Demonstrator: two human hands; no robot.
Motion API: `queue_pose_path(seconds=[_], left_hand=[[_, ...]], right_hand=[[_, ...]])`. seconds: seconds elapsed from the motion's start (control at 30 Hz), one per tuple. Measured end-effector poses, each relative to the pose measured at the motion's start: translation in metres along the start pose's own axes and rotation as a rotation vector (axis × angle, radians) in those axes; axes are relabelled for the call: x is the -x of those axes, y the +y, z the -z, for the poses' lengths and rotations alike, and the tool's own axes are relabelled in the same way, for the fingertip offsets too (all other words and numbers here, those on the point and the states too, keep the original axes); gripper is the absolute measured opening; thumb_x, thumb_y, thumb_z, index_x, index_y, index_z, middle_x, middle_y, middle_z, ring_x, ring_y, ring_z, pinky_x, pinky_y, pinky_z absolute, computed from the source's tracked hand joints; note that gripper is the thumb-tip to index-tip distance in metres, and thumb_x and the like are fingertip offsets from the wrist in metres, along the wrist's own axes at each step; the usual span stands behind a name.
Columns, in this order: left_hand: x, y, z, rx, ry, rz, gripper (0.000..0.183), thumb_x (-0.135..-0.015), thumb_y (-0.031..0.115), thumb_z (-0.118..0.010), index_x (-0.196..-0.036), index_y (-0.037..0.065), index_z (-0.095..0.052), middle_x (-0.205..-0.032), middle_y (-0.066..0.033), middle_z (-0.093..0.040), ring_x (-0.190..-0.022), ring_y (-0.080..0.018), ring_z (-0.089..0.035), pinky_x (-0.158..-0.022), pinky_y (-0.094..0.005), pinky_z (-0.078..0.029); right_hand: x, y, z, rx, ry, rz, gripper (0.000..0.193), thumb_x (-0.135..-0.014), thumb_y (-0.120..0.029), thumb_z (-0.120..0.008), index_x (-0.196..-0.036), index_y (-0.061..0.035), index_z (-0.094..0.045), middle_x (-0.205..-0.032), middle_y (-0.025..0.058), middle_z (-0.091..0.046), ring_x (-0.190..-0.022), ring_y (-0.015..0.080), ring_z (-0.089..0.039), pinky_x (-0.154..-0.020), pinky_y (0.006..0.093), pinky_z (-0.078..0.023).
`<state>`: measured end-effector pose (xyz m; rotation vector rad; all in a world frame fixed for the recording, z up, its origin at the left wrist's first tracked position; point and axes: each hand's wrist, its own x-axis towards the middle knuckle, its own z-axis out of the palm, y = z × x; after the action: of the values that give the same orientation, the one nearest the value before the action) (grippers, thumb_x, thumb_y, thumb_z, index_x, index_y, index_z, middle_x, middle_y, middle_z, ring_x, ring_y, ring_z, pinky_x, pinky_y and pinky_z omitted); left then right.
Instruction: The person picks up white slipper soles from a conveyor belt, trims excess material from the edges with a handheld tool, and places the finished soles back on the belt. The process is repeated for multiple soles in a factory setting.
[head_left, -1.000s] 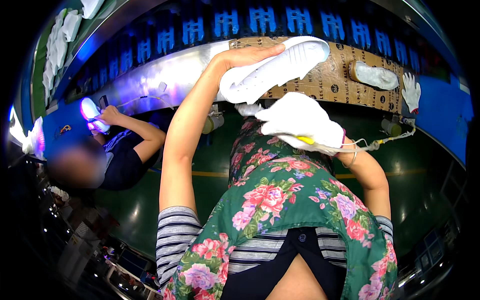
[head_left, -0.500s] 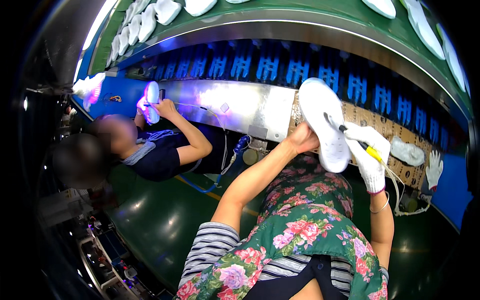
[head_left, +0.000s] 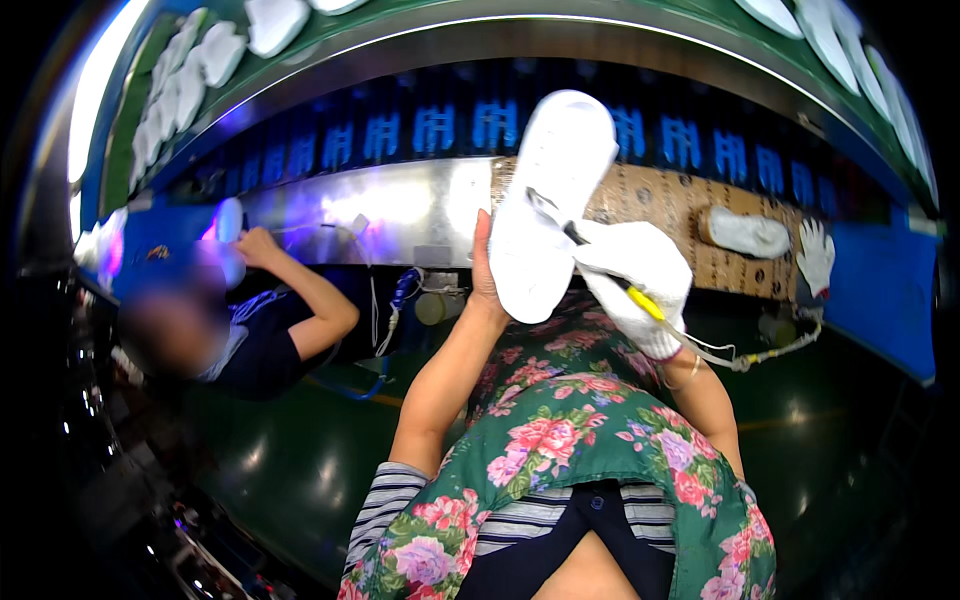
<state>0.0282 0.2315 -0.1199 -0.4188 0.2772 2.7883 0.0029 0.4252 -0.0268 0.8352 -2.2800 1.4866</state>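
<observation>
My left hand (head_left: 486, 285), bare, holds a white shoe sole (head_left: 568, 135) by its left edge, the thumb showing along the side and the other fingers hidden behind. The sole stands tilted, its upper end leaning right. My right hand (head_left: 640, 262), in a white knit glove, is closed round a thin brush (head_left: 574, 233) with a dark neck. Its dark tip lies over the middle of the sole's face. A yellow piece (head_left: 645, 302) shows below the fingers, and a pale hose (head_left: 775, 354) runs off to the right.
A cardboard-covered ledge (head_left: 690, 215) bears a whitish padded piece (head_left: 752, 232) and a white glove (head_left: 816, 257). Behind runs a row of blue-lit brackets (head_left: 435, 128) under a green belt (head_left: 420, 22) with white soles. At left, a co-worker's arm (head_left: 315, 300) reaches toward another sole.
The whole view has shifted, so the bench lies further left in it. The sole has turned from leaning left to leaning right at its top. The brush remains over its face.
</observation>
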Motion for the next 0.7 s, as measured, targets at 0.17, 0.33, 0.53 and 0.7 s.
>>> queue_pose_path(seconds=[0.17,0.33,0.53,0.7], left_hand=[[-0.024,-0.024,-0.021,0.042,-0.250,-0.081,0.090,-0.086,0.072,-0.056,-0.156,0.019,-0.034,-0.150,-0.0260,-0.044,-0.135,-0.0391,-0.048,-0.110,-0.0557,-0.043],[-0.032,-0.045,-0.021,0.165,-0.288,-0.015,0.100,-0.085,0.086,-0.040,-0.158,0.018,-0.029,-0.149,-0.0242,-0.045,-0.136,-0.0381,-0.047,-0.113,-0.0544,-0.041],[-0.038,-0.059,-0.017,-0.202,-0.193,-0.026,0.103,-0.084,0.085,-0.044,-0.157,0.014,-0.026,-0.146,-0.0241,-0.047,-0.133,-0.0381,-0.050,-0.111,-0.0545,-0.043],[-0.043,-0.059,-0.018,-0.212,-0.138,-0.034,0.103,-0.084,0.084,-0.044,-0.157,0.013,-0.026,-0.147,-0.0250,-0.047,-0.133,-0.0389,-0.049,-0.111,-0.0543,-0.043]], right_hand=[[0.008,0.001,0.005,0.049,0.038,-0.065,0.024,-0.073,-0.004,-0.080,-0.097,-0.0092,-0.080,-0.098,0.0105,-0.077,-0.086,0.0263,-0.072,-0.076,0.0353,-0.056],[0.017,0.003,-0.001,-0.031,0.099,-0.162,0.030,-0.074,-0.005,-0.080,-0.103,-0.0109,-0.079,-0.102,0.0089,-0.076,-0.098,0.0274,-0.071,-0.087,0.0374,-0.054],[0.024,0.003,-0.012,0.047,0.095,-0.173,0.031,-0.079,-0.004,-0.077,-0.109,-0.0105,-0.078,-0.109,0.0097,-0.075,-0.110,0.0277,-0.068,-0.098,0.0396,-0.050],[0.023,0.002,-0.010,-0.352,0.231,-0.404,0.030,-0.080,0.000,-0.075,-0.109,-0.0055,-0.077,-0.109,0.0096,-0.075,-0.100,0.0237,-0.071,-0.093,0.0374,-0.053]])
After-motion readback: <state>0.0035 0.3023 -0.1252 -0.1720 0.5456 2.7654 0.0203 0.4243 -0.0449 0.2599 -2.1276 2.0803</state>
